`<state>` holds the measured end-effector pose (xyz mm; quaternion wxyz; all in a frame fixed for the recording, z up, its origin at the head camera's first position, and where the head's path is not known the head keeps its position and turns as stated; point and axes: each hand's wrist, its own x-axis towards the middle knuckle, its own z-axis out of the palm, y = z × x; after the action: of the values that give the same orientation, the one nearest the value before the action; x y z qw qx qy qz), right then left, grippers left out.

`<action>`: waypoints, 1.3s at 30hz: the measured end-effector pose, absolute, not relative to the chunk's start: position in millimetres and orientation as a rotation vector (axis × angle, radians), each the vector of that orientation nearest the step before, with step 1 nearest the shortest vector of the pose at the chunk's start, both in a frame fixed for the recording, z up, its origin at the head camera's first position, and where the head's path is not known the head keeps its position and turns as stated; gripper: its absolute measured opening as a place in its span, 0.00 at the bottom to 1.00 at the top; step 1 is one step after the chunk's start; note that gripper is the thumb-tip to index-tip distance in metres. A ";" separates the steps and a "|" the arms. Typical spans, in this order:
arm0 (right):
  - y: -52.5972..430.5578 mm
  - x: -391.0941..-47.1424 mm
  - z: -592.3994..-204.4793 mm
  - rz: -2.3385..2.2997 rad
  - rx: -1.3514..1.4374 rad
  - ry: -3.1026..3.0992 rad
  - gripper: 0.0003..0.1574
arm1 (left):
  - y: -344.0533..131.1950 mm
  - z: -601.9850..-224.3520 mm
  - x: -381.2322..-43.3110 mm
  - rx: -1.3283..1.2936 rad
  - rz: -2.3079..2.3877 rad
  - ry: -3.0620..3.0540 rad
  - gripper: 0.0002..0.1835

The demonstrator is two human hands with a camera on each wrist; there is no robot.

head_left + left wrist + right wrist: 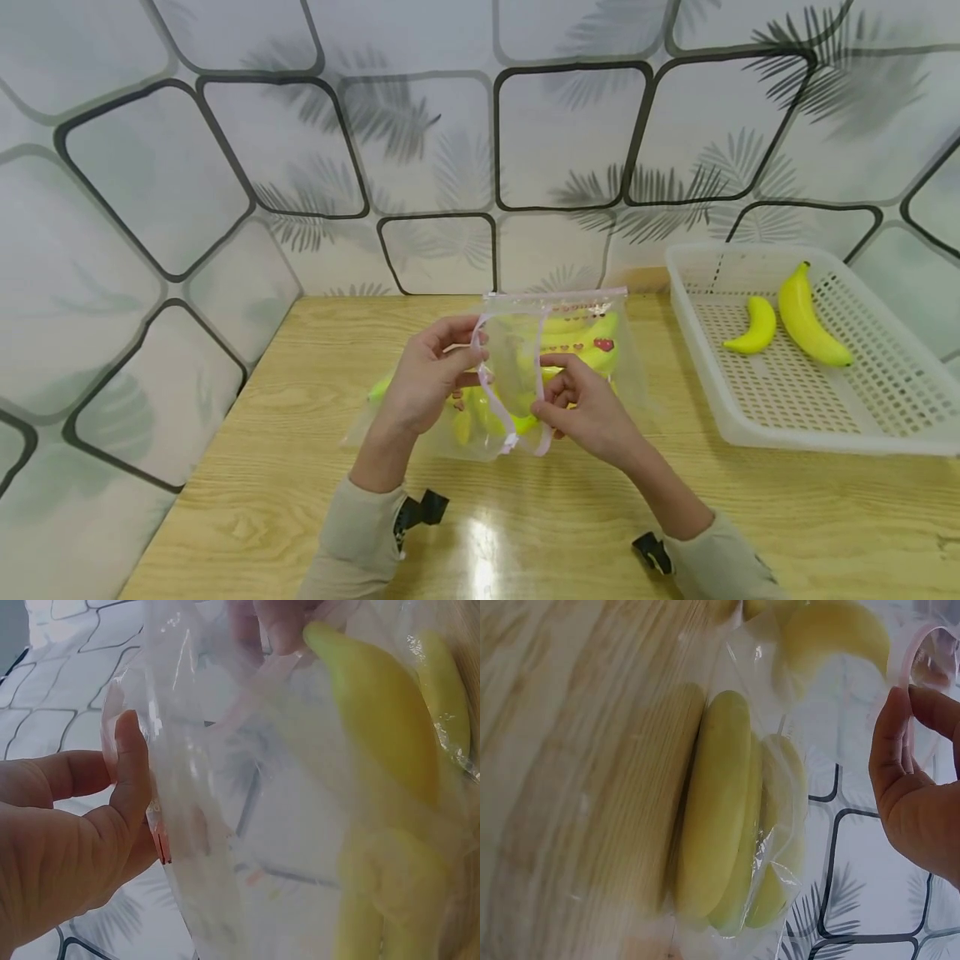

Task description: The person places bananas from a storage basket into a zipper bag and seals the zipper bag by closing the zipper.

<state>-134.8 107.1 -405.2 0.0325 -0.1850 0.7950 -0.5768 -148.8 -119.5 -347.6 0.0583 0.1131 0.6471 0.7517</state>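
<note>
A clear zip bag with a pink rim (495, 408) is held with its mouth spread apart over the table. My left hand (423, 379) pinches the left side of the rim between thumb and fingers. On the opposite side, my right hand (592, 408) pinches the pink edge (906, 667) between thumb and forefinger. Yellow bananas (467, 417) show through the plastic, one of them a large curved banana (390, 712) in the left wrist view. Just behind lies another clear bag (633, 375) printed with red hearts, with several bananas (716, 810) inside.
At the right stands a white perforated plastic basket (697, 367) holding a small banana (756, 325) and a larger banana (810, 321). The wooden table (285, 500) meets a patterned wall (435, 250) at the back and left.
</note>
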 end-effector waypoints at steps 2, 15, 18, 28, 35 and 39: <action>105.4 -133.5 -403.6 -1.772 -0.563 2.475 0.33 | -121.0 -346.8 -148.1 0.348 2.288 1.957 0.20; 97.9 -130.5 -394.0 -1.910 -0.471 2.369 0.29 | -131.4 -341.0 -142.9 0.301 2.337 1.981 0.23; 95.7 -131.8 -393.6 -1.955 -0.401 2.336 0.29 | -133.7 -338.9 -143.1 0.305 2.332 1.981 0.22; 60.9 -158.8 -352.9 -2.036 -0.430 2.163 0.33 | -178.8 -302.6 -158.1 0.276 2.262 2.161 0.21; 42.2 -190.6 -299.0 -1.976 -0.512 2.072 0.33 | -211.3 -262.6 -176.5 0.248 2.314 2.159 0.15; 25.3 -200.1 -259.9 -2.008 -0.535 2.123 0.30 | -225.2 -239.7 -177.0 0.274 2.302 2.218 0.13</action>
<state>-200.1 25.3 -259.9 0.0853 -0.1793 0.7121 -0.6734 -177.0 -225.2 -239.7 -0.0335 0.0853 0.6910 0.7170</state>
